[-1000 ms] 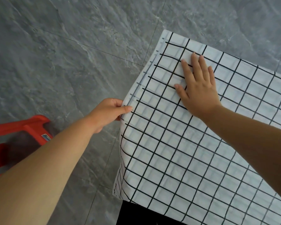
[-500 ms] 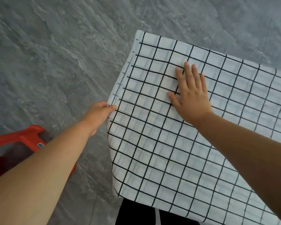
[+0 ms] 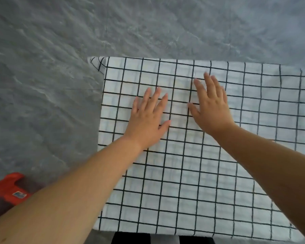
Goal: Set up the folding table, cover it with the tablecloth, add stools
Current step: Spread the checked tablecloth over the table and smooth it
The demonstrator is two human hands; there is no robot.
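1. Half a second on, the left hand (image 3: 148, 118) has let go of the cloth's left edge and come up onto the top. It now lies flat just beside the right hand (image 3: 211, 110). The view has swung too, so the far edge runs roughly from 9 to 3 o'clock.
2. Both hands rest palm-down on the tablecloth (image 3: 183, 182) with straight, slightly spread fingers (image 3: 155, 97). They press the fabric and grasp nothing. The left fingers aim at about 1 o'clock and the right at about 11, with the thumbs turned toward each other across a narrow gap.
3. The tablecloth covers the folding table completely, so the table itself is hidden. Its long axis seems to lie 9-to-3, but the right end leaves the frame at 3 o'clock, so I cannot be sure. A small fold (image 3: 97, 64) stands up at the far-left corner, at 10 o'clock from the left hand.
4. Covering looks nearly finished. Smoothing would mean sweeping the hands apart along that axis, left toward 9 and right toward 3.
5. The red stool (image 3: 5, 189) sits on the grey floor (image 3: 42, 67) at 8 o'clock from the left hand, well apart from the cloth's left edge. The left hand is nearer, so it would likely fetch it. Only a corner shows, so which way the stool points cannot be told.
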